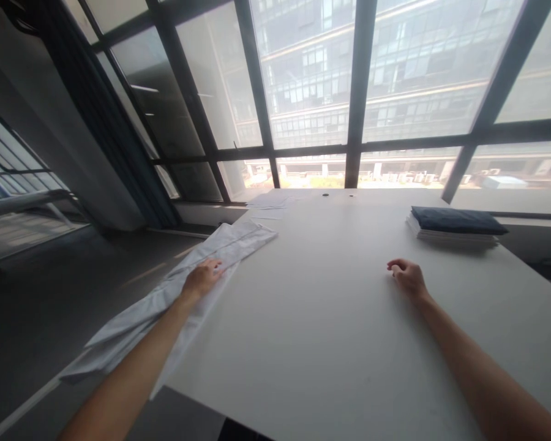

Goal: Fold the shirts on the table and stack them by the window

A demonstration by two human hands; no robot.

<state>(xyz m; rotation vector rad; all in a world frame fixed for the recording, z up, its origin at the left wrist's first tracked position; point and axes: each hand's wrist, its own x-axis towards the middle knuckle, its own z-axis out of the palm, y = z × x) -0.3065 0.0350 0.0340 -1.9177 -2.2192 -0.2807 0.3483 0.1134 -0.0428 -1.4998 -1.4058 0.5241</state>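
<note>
Resting palm-down, the left hand (203,277) lies flat with fingers spread on a long white cloth (183,288), pressing it without gripping. This cloth is thin, soft and creased, folded into a narrow strip that runs along the left edge of the desk (330,343); its near end spills over that edge and hangs toward the dark floor (50,306). The right hand (406,275) sits on bare desk well apart from the cloth, fingers loosely curled under, holding nothing.

The desk is a broad, smooth, matte white slab with straight edges. Between the two hands and toward the near edge the surface is bare. At the far right lies a stack of folded cloths (454,225), dark blue on top and pale beneath, flat and squared, near the right edge. A few thin white sheets (269,202) lie at the far left corner, just beyond the white cloth. Behind the desk stands a window wall (356,92) with dark frames.
</note>
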